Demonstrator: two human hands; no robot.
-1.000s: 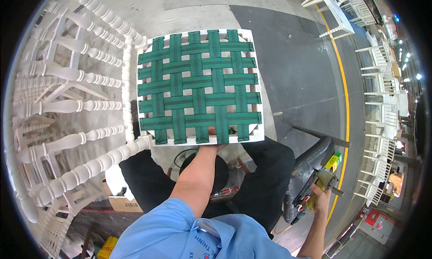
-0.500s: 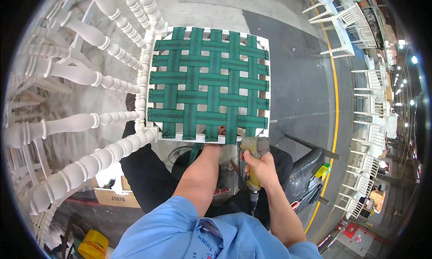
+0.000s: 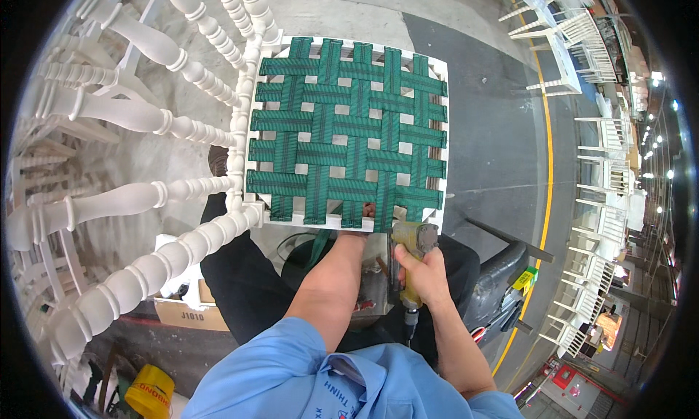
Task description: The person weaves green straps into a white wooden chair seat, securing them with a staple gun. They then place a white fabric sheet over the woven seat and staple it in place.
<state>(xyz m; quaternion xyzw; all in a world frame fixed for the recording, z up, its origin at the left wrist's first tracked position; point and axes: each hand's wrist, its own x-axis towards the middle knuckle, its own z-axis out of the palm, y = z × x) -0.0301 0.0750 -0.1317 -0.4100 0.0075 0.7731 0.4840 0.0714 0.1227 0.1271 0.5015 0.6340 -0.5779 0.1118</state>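
In front of me is a white chair seat frame (image 3: 443, 219), crossed by woven green webbing (image 3: 357, 125). My right hand (image 3: 424, 273) is wrapped round the handle of a yellow staple gun (image 3: 413, 291), its head against the near right corner of the seat. A hose fitting hangs from its lower end. My left hand (image 3: 369, 209) reaches beneath the near edge of the seat. Only a bit of it shows through a gap in the webbing; whether it grips anything is hidden. A loose green strap (image 3: 317, 248) hangs below the near edge, beside my left forearm.
The chair's turned white spindles (image 3: 156, 262) spread to the left. A black padded surface (image 3: 502, 277) with a green-and-yellow box (image 3: 524, 278) lies at my right. A cardboard box (image 3: 191, 314) and yellow bucket (image 3: 151, 391) stand lower left. White chairs (image 3: 590, 273) line the far right.
The seat and spindles sit slightly farther right in view, with much of the surroundings shifted too. The staple gun stays at the near right corner, and my left hand remains under the webbing.
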